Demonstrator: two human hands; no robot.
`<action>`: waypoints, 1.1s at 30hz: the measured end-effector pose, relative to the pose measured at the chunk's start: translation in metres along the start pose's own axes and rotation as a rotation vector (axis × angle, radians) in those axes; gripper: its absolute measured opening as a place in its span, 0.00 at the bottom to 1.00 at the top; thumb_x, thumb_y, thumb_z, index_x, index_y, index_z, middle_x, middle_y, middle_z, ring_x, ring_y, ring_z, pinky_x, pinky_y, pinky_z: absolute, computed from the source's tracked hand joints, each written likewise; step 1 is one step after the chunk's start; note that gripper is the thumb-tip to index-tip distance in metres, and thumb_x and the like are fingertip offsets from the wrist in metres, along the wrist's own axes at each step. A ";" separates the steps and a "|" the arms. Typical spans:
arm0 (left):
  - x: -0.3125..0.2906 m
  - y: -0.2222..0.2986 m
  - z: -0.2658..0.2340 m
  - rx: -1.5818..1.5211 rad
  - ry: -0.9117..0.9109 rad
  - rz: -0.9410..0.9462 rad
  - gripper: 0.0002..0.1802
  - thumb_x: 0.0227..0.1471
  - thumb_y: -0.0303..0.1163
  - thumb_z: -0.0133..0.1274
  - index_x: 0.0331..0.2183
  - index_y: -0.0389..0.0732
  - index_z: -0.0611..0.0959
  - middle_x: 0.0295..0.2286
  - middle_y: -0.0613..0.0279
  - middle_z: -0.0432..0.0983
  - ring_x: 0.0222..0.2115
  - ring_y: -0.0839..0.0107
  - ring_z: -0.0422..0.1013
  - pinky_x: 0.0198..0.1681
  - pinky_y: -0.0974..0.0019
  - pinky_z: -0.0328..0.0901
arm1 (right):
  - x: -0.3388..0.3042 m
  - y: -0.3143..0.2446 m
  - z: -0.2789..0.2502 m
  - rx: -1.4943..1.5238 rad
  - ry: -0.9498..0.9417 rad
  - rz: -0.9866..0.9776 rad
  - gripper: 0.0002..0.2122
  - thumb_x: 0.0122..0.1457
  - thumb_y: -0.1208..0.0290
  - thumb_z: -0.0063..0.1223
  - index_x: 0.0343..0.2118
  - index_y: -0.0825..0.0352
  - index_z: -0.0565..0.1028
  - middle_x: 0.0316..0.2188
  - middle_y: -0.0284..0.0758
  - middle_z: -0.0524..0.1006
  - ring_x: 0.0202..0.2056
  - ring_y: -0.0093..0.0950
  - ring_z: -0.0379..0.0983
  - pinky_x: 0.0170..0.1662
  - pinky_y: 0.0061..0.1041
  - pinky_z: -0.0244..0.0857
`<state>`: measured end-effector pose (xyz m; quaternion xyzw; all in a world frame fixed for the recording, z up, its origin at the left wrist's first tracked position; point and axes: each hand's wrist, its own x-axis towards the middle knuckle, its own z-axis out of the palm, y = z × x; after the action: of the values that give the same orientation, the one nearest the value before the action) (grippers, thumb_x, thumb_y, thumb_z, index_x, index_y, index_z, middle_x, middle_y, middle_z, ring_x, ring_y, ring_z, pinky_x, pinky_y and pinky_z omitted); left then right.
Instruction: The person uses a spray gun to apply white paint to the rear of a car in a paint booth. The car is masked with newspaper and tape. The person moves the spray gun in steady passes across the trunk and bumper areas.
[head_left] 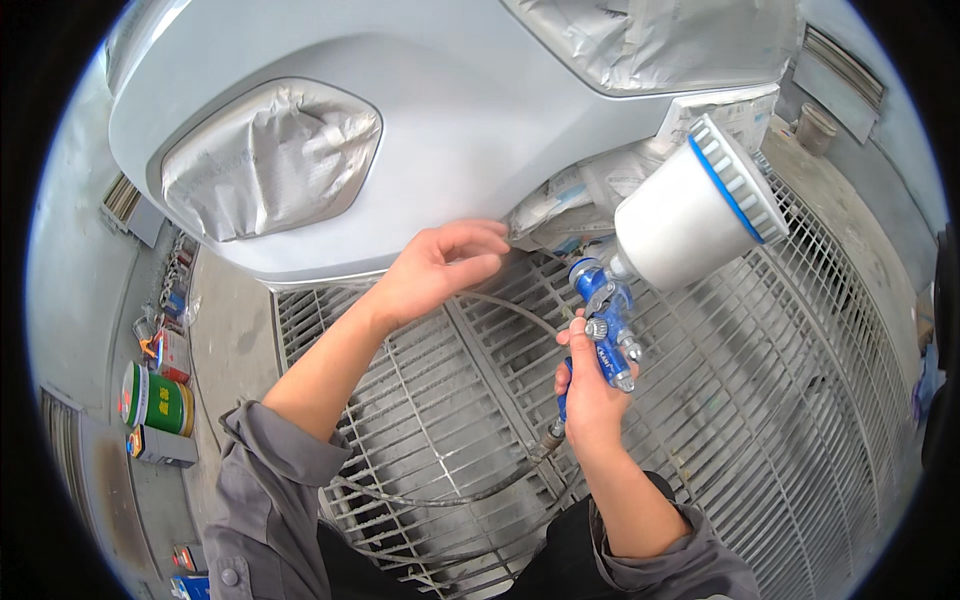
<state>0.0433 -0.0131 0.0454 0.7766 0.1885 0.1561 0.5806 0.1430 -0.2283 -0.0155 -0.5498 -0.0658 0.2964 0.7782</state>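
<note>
At far left is a green cylindrical can, then the left hand, free with loosely curled fingers beside the glossy pale-grey car body panel, then the right hand, wrapped round the blue metal spray gun with its white plastic cup, above the grey metal floor grating.

Right of centre in the frame, the right hand is gripping a blue spray gun, its white cup leaning toward the upper right and its hose running over the metal floor grating. Near the centre, the left hand is hovering empty, fingers slightly blurred, close to the lower edge of a pale car body panel. At the upper left, silvery sheeting is covering 1 rounded opening, while 1 green can is standing at the far left.
</note>
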 end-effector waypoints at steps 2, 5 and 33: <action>-0.004 -0.009 -0.008 0.100 0.004 -0.013 0.14 0.62 0.34 0.62 0.47 0.36 0.86 0.60 0.61 0.73 0.43 0.78 0.73 0.49 0.69 0.70 | 0.001 0.000 0.000 -0.011 -0.007 0.007 0.13 0.68 0.65 0.62 0.49 0.67 0.79 0.32 0.30 0.81 0.19 0.16 0.67 0.20 0.19 0.61; -0.023 -0.055 -0.020 0.187 0.045 -0.171 0.14 0.63 0.34 0.61 0.47 0.36 0.86 0.49 0.64 0.80 0.35 0.80 0.71 0.40 0.71 0.69 | 0.004 0.003 -0.005 0.009 -0.009 0.001 0.12 0.68 0.65 0.61 0.49 0.67 0.79 0.33 0.31 0.81 0.18 0.17 0.67 0.19 0.19 0.61; 0.064 0.103 0.052 0.001 -0.064 0.084 0.14 0.63 0.36 0.61 0.49 0.43 0.85 0.65 0.61 0.66 0.54 0.72 0.73 0.54 0.62 0.70 | 0.021 0.006 -0.015 0.124 0.075 0.019 0.11 0.68 0.66 0.61 0.48 0.65 0.79 0.34 0.34 0.83 0.17 0.17 0.67 0.19 0.20 0.60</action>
<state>0.1351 -0.0529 0.1312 0.7886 0.1371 0.1554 0.5789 0.1646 -0.2282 -0.0313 -0.5116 -0.0128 0.2867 0.8098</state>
